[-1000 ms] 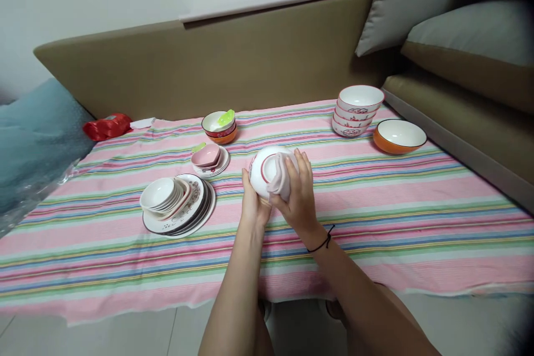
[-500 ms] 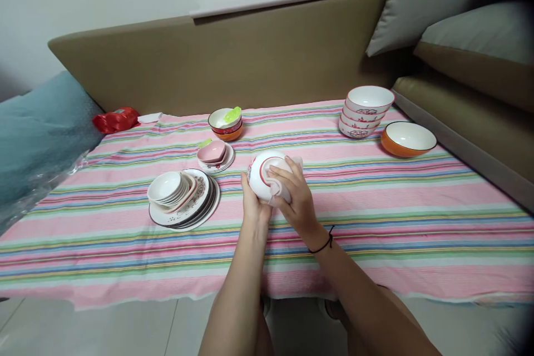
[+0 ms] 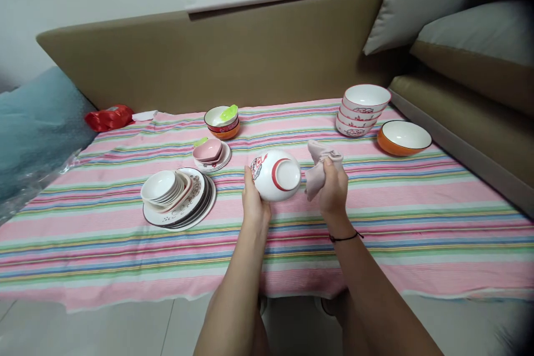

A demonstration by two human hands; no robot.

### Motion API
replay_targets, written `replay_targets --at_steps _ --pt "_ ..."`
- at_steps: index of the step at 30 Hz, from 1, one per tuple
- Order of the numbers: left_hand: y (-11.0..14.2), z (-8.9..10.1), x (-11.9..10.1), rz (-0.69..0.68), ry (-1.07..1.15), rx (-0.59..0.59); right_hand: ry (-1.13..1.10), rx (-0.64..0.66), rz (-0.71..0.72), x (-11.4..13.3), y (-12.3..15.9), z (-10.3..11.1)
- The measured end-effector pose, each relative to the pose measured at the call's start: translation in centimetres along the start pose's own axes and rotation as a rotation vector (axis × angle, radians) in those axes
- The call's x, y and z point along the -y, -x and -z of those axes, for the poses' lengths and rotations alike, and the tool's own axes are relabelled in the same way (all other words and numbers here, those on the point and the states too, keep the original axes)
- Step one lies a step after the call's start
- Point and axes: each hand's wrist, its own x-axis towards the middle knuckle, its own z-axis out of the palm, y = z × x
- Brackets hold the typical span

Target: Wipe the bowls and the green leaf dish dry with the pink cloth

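Note:
My left hand [image 3: 255, 203] grips a white bowl [image 3: 269, 181] by its rim, above the striped cloth. The bowl is tipped so that its red-ringed foot faces right and toward me; a red and black pattern shows on its side, and its inside is hidden. Just to the right, apart from the bowl, my right hand [image 3: 334, 189] is closed on a crumpled pale pink cloth [image 3: 319, 169]. A black cord circles the right wrist.
At left are stacked plates with small bowls [image 3: 161, 186], a pink dish [image 3: 207, 150] on saucers, and bowls with a green piece [image 3: 228, 113]. At right stand stacked white bowls [image 3: 361, 114] and an orange bowl [image 3: 403, 139]. A red bundle [image 3: 110, 118] lies far left.
My right hand has drawn the cloth away from the bowl's foot, moving right. The left hand still holds the bowl, whose foot is now uncovered. The view has shifted slightly.

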Motion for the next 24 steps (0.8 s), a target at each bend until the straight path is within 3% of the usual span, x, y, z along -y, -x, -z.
replay_targets --at_steps 6,15,24 --pt "-0.3 0.2 0.6 -0.019 -0.045 -0.051 0.174 0.225 0.077 -1.7 0.8 -1.5" --pt "-0.3 0.6 0.3 -0.077 -0.106 -0.109 0.478 0.340 0.442 -2.1 1.1 -1.3" --pt "-0.7 1.0 0.4 -0.015 -0.078 -0.154 0.618 0.494 0.647 -1.7 1.3 -0.7"
